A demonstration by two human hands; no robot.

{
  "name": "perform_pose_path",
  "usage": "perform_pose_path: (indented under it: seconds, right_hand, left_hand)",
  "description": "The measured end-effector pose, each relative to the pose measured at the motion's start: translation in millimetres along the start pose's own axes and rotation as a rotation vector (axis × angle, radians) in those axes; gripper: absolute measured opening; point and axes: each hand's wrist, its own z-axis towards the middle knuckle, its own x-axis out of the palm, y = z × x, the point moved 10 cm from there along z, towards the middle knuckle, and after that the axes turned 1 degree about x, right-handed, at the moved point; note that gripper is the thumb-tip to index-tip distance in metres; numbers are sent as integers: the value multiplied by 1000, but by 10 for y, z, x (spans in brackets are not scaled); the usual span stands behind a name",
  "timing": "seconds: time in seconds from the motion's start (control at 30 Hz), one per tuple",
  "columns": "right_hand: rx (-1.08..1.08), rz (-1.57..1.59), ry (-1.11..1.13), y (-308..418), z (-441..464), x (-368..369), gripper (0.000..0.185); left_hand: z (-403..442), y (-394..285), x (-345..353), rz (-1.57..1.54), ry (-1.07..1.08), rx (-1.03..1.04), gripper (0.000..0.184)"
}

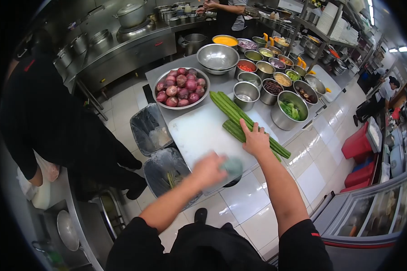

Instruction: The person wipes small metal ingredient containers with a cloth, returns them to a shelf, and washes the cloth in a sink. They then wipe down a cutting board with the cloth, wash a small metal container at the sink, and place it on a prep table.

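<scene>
My left hand (207, 170) is closed around a grey-green cloth (232, 166), both blurred by motion, over the near edge of the white cutting board (190, 128). My right hand (257, 139) lies with its fingers stretched and apart on several long, ridged green gourds (230, 108). The gourds lie slantwise along the board's right side, and their near ends reach past its edge. Just beyond them stand a steel pot (246, 94) and a deeper pot of green leaves (289, 108).
A bowl of red onions (182, 88) stands behind the board, near an empty steel bowl (218, 58) and several ingredient pots. Two lined bins (151, 128) (169, 169) adjoin the table's left side. A person in black (63, 108) stands at left; a glass-topped chiller (375, 212) is at right.
</scene>
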Motion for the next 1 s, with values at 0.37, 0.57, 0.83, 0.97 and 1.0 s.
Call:
perform_pose_path:
  seconds: [0.37,0.57,0.83,0.97,1.0]
  right_hand:
    - [-75,-27,-17,-24,-1,-38,85]
    - [-86,-9,81,-17,-6,-77,87]
    - [-84,-4,16,-17,14,-66,89]
    - [-79,5,27,-18,-3,-2,92]
    - [-77,1,33,-5,18,-23,92]
  left_hand:
    - [667,240,552,239,-84,-311,22]
    - [-15,-936,1475,-120,382,38,40]
    - [47,539,-566,-64,-225,-356,47]
    - [-28,1502,-483,130,-235,-588,42]
    - [-110,1562,-356,98,-186,-614,41]
